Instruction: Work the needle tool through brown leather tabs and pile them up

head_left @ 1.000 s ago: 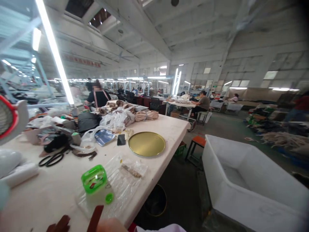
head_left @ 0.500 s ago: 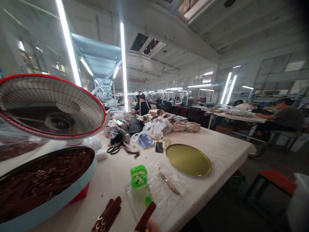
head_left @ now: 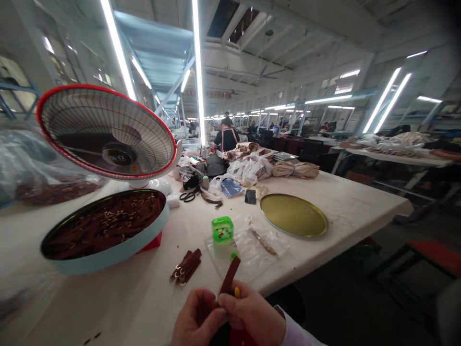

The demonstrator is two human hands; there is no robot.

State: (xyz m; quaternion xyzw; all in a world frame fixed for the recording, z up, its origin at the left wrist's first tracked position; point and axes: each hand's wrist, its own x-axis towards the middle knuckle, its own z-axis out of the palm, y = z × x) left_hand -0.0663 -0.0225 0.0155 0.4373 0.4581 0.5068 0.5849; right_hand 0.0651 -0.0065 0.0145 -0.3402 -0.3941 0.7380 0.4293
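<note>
Low in the view, my right hand (head_left: 252, 310) is closed on a short brown strap (head_left: 229, 275), which points up and away from me. A small yellow tip (head_left: 236, 291) pokes out between the same fingers; what it belongs to is hidden. My left hand (head_left: 200, 315) pinches at the strap's lower end, its fingertips meeting the right thumb. Just beyond my hands lies a bundle of similar brown straps (head_left: 187, 265) with metal rings at their ends. To its right, a green-rimmed box (head_left: 222, 229) and a tweezer-like tool (head_left: 262, 241) rest on a clear plastic bag (head_left: 248, 264).
A deep round tin (head_left: 108, 262) full of ringed brown straps stands left, before a red-rimmed fan (head_left: 108, 132). A gold round lid (head_left: 293, 216) lies right of centre. Black scissors (head_left: 189, 196), a phone-like dark slab (head_left: 250, 196) and piled bags sit farther back. A person (head_left: 226, 137) is beyond.
The view has shifted left and down, bringing both hands into sight. The strap, whose tip showed at the bottom edge, is now between both hands.
</note>
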